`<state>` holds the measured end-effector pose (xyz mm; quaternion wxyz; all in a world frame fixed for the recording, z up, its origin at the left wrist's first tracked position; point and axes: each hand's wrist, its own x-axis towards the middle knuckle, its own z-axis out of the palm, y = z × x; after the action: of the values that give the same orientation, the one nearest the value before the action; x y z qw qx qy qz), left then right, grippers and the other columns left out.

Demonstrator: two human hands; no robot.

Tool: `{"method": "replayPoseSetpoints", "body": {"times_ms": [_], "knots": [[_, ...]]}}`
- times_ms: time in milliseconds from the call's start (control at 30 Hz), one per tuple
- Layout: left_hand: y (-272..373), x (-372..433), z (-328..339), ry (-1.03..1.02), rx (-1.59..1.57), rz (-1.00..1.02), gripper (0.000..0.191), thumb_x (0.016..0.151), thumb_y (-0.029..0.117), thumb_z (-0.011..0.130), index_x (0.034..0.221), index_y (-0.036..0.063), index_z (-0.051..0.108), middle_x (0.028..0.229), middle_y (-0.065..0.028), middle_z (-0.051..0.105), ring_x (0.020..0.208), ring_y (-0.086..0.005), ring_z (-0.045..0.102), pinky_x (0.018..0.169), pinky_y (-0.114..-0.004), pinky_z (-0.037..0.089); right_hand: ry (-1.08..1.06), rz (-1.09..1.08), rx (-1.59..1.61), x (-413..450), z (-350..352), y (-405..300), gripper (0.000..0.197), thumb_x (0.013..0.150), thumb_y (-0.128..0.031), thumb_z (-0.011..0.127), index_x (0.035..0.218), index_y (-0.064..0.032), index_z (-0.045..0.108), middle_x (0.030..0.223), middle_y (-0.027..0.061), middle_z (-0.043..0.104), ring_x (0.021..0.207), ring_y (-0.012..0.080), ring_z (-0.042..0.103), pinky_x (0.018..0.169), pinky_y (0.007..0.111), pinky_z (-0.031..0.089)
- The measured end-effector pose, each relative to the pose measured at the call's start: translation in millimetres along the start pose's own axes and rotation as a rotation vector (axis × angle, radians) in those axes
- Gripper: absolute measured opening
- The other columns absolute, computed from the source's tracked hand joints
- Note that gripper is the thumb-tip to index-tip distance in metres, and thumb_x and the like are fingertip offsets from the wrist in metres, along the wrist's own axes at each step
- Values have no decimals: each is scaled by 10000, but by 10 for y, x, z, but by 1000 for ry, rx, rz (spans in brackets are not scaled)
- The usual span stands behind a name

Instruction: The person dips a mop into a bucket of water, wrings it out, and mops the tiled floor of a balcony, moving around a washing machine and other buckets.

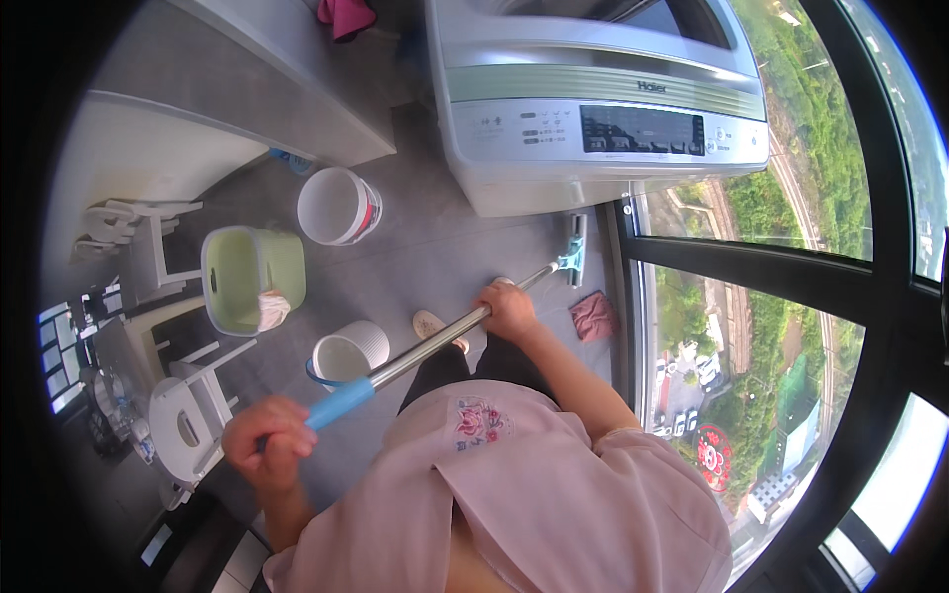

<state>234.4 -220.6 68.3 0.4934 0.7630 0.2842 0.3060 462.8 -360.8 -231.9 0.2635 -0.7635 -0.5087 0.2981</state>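
A sponge mop with a metal pole (437,341) and a blue grip (341,402) slants across the view. My left hand (268,442) holds the end of the blue grip. My right hand (507,310) is closed around the metal pole farther down, above my shoes. The blue mop head (573,250) touches the grey floor below the washing machine's front, beside the window frame. A folded dusty-pink cloth (593,316) lies on the floor just right of my right hand.
A Haier washing machine (519,133) stands ahead. On the left are a white bucket (334,206), a green basket (291,259) with a cloth over its rim, a ribbed pail (371,337) and white stools (182,430). Tall windows with a black frame (749,252) line the right.
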Motion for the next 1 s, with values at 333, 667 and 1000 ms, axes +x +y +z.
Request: {"method": "replayPoseSetpoints", "body": {"times_ms": [333, 667, 1000], "knots": [[-602, -207, 477, 18, -279, -514, 90, 698, -48, 505, 753, -31, 574, 685, -72, 550, 518, -81, 408, 502, -206, 328, -234, 212, -124, 74, 372, 760, 76, 706, -104, 587, 776, -78, 579, 857, 83, 576, 949, 288, 505, 764, 390, 462], [-648, -678, -207, 284, -312, -439, 125, 702, -58, 412, 706, -22, 532, 506, -43, 451, 423, -98, 383, 589, -303, 446, -220, 148, 7, -38, 614, 34, 90, 661, -59, 605, 737, -51, 558, 780, 153, 553, 886, 338, 512, 750, 418, 446], [-695, -313, 356, 123, -290, -638, 112, 692, -85, 479, 736, -21, 560, 629, -71, 538, 541, -132, 466, 658, -301, 442, -230, 69, -94, 169, 511, 820, 73, 675, -51, 599, 730, -43, 553, 790, 137, 552, 858, 332, 498, 727, 416, 437]]}}
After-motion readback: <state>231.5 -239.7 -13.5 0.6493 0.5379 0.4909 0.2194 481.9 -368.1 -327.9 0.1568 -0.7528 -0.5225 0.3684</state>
